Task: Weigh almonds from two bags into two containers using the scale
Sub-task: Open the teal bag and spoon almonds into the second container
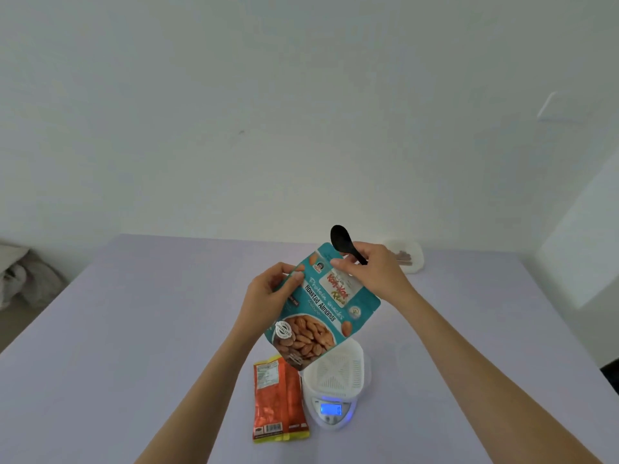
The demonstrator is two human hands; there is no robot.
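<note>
A teal bag of roasted almonds (321, 306) hangs tilted in the air above the table. My left hand (268, 291) grips its left edge near the top. My right hand (371, 269) holds a black spoon (343, 241) and pinches the bag's top edge. Below the bag, an empty white container (338, 370) sits on a small white scale (330, 413) with a lit blue display. An orange bag (278, 400) lies flat just left of the scale. A second white container (407, 257) holding something brown stands at the back, behind my right hand.
The lilac table (150, 346) stretches wide to both sides. A pale wall rises behind it. A crumpled bundle (20, 276) lies on the floor at the far left, beyond the table's edge.
</note>
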